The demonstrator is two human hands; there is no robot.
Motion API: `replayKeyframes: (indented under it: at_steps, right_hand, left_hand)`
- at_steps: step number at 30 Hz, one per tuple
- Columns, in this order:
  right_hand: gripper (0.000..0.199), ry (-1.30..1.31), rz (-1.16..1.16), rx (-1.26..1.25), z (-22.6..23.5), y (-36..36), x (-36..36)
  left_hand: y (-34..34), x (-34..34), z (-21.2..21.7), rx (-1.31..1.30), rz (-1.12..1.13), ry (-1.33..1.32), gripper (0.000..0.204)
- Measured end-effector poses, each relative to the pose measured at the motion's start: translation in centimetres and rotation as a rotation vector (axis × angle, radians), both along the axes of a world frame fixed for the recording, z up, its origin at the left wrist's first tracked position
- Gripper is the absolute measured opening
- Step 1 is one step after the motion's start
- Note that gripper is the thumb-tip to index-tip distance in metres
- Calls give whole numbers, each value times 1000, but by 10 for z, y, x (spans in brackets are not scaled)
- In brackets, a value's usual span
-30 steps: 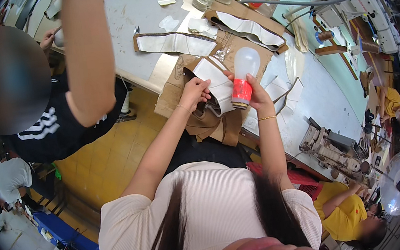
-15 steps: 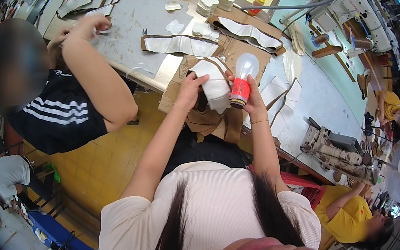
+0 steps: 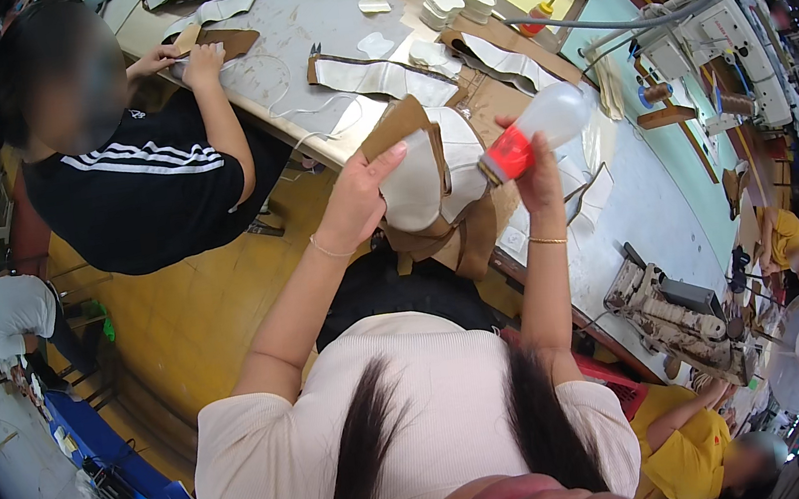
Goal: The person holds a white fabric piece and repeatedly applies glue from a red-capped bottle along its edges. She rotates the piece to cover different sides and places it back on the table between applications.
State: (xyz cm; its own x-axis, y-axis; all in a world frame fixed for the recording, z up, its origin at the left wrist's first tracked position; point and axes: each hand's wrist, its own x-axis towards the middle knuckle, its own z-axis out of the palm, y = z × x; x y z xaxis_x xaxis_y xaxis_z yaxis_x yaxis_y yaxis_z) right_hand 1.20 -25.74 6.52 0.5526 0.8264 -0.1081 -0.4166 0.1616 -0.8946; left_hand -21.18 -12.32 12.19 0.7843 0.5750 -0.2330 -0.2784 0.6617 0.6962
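My left hand (image 3: 363, 199) holds up a brown and white shoe upper piece (image 3: 426, 185) by its left edge, above my lap. My right hand (image 3: 538, 176) grips a clear squeeze bottle (image 3: 540, 130) with a red cap, tilted so the capped tip points at the white lining of the piece. Both hands are raised in front of the worktable (image 3: 309, 19), close together, with the piece between them.
A person in a black striped shirt (image 3: 148, 177) sits at my left, hands on cut pieces (image 3: 211, 47). More white and brown pieces (image 3: 387, 74) lie on the table. A sewing machine (image 3: 713, 26) stands at the right. A person in yellow (image 3: 688, 449) sits at lower right.
I have lifted the shoe piece and bottle nearer to me and tilted the bottle toward the lining. The person at my left lowered a raised arm onto the table.
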Motion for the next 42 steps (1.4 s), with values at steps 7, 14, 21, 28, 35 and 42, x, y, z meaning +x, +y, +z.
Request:
replayKeyframes:
  at_steps: [7,14,21,28,35,42]
  right_hand:
    - [75,-481,-399,199,110,20,-58]
    - [46,-897,-593,-19,116,31,-80]
    - [61,-522,-294,370,124,25,-99]
    - [52,-606,-510,359,128,21,-82]
    - [54,-322,-159,327,101,23,-99]
    - [48,-510,-353,176,131,40,-89]
  left_hand:
    - [-15,-1,27,-246,71,-89,33]
    - [-24,-6,48,-120,78,-65,31]
    - [-23,-7,48,-154,79,-58,30]
    - [-20,-5,55,-236,56,-156,29]
    - [-21,-3,65,-393,-46,-310,47]
    - [-18,-2,74,-433,-92,-398,51]
